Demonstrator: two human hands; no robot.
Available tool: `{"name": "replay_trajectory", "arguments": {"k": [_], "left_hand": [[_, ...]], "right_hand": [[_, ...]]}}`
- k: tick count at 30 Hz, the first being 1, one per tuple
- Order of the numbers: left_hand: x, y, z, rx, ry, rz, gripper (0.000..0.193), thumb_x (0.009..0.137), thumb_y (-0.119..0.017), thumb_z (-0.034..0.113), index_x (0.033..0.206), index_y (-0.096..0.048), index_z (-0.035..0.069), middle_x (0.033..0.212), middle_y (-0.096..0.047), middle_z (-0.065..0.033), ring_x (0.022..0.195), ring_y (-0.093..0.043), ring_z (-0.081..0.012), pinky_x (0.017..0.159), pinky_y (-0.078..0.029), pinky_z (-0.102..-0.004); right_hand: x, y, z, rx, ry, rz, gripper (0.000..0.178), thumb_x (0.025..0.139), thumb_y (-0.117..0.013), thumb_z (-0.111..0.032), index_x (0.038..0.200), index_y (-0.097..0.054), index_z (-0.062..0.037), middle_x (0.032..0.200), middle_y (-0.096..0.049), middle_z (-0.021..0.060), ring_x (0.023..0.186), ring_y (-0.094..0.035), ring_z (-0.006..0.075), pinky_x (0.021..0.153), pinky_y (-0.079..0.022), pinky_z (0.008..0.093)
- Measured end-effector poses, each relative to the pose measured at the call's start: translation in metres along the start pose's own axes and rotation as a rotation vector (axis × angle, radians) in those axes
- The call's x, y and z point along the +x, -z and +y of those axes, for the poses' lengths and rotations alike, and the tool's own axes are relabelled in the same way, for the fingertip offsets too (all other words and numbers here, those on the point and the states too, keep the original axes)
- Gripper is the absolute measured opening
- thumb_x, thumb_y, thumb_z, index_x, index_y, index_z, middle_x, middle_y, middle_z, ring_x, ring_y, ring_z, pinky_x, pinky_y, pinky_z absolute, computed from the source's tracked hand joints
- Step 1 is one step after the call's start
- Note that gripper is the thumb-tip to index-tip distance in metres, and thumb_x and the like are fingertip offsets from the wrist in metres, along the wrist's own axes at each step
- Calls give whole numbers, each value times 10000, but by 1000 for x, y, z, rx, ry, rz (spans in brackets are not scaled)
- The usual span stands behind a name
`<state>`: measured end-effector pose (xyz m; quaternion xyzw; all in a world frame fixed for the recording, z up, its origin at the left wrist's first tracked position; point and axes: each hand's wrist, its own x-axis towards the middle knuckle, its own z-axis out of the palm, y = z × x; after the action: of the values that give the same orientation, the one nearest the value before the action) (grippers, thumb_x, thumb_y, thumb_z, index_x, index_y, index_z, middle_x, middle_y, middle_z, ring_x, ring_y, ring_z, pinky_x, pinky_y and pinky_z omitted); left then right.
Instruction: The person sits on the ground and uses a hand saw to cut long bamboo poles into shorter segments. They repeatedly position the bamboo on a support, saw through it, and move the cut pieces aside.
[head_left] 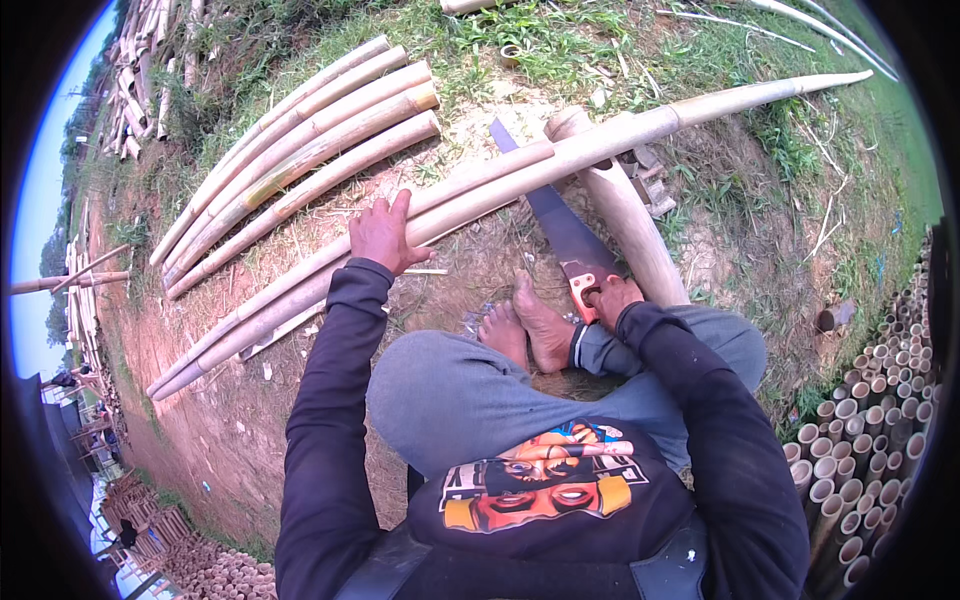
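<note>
My left hand (379, 237) is wrapped over a shorter bamboo pole (480, 178), which lies alongside a long bamboo pole (690, 112). The fingers reach over the top, and the thumb side is spread. In my right hand (613, 300) is the orange handle of a hand saw (565, 222), close to my bare feet. Its dark blade points up and to the left, passing beneath the poles, which hide part of it. A thick bamboo post (632, 220) lies under the long pole and props it up, just right of the blade.
Several cut bamboo poles (300, 165) lie side by side at the upper left. Stacked bamboo tubes (865, 440) show their ends at the lower right. A small bamboo offcut (836, 316) sits on the ground. More bamboo piles (145, 75) stand at the far left.
</note>
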<state>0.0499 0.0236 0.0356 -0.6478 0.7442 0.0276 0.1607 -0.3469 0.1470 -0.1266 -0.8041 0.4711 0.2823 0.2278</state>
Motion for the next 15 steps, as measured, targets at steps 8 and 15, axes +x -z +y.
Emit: {"name": "replay_trajectory", "arguments": {"k": [8,15], "left_hand": [[0,-5,4,13,45,15,1026,680,-981,432,1531,-462,188,1244,-646,-169,1178,-665,-383,1010,-493,-547],[-7,-9,5,28,37,22,974,682,-960,381,1501,-482,159,1205,-656,-185,1148,-679,-392,979,-519,-540]], "right_hand": [[-70,58,-11,211,-13,350,372,904,-713,-250,1266,-719,-163,1233,-719,151,1140,-677,309,982,-494,476],[-233,109,-9,874,106,740,309,832,-745,-66,1134,-714,-7,976,-718,180,859,-709,387,746,-553,452]]}}
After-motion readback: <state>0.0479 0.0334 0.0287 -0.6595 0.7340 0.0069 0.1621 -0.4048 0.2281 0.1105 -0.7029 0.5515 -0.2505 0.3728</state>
